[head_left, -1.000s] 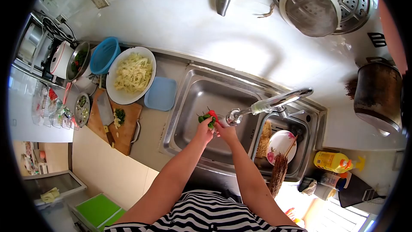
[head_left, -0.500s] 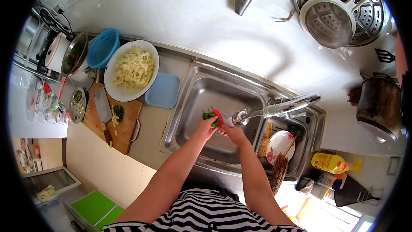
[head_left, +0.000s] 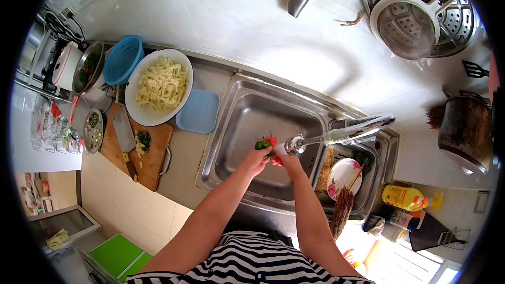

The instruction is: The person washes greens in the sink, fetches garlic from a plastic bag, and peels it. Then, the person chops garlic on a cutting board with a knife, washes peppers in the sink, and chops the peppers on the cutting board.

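Steel sink [head_left: 244, 118], pale counter [head_left: 211, 79], white wall [head_left: 236, 21], left grip [head_left: 254, 161] and right grip [head_left: 291, 164] clasping peppers [head_left: 262, 145]

Can pass through the basin [head_left: 252, 113], beyond and left of the hands [head_left: 256, 162]. Meets the faucet [head_left: 344, 133] close on the right; farther right, runs into the plate [head_left: 341, 174] and twig brush [head_left: 343, 210] in the smaller sink [head_left: 371, 190]. Leftward, finds room on the surface [head_left: 187, 160] before the chopping board [head_left: 153, 159]; farther back, hits the blue tray [head_left: 198, 111] and white bowl [head_left: 158, 119].
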A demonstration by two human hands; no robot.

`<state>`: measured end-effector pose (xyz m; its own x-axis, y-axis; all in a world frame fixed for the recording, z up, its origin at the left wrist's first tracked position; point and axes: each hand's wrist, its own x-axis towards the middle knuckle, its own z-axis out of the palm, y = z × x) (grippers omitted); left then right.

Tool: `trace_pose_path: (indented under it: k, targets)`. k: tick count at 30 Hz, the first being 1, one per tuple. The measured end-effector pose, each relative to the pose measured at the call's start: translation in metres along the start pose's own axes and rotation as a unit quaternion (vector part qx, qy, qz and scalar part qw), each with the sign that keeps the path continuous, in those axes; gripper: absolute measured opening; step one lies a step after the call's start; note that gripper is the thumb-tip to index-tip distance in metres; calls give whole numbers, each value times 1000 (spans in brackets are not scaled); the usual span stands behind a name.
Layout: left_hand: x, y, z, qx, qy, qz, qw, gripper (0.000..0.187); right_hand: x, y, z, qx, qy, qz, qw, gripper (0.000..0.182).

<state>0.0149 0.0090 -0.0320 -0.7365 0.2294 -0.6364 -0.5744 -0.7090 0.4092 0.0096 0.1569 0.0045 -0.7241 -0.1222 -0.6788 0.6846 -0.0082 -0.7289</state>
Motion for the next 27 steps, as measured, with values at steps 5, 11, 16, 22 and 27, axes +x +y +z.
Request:
trace_pose_path:
  k: [5,11,16,22,27]
  targets:
    - [-3,-3,0,55,16,-27,998,21,4,10,-3,-18,-15,28,999,32]
    - [-18,6,16,234,148,-64,959,14,15,30,2,-70,34,-31,997,33]
    - [4,-16,5,113,24,-25,993,25,7,17,-3,-57,73,7,996,26]
    - [0,1,20,176,82,-80,978,23,15,19,-17,84,94,78,989,11]
    - [-1,-5,-6,245,124,14,961,20,24,11,23,137,72,-53,986,15]
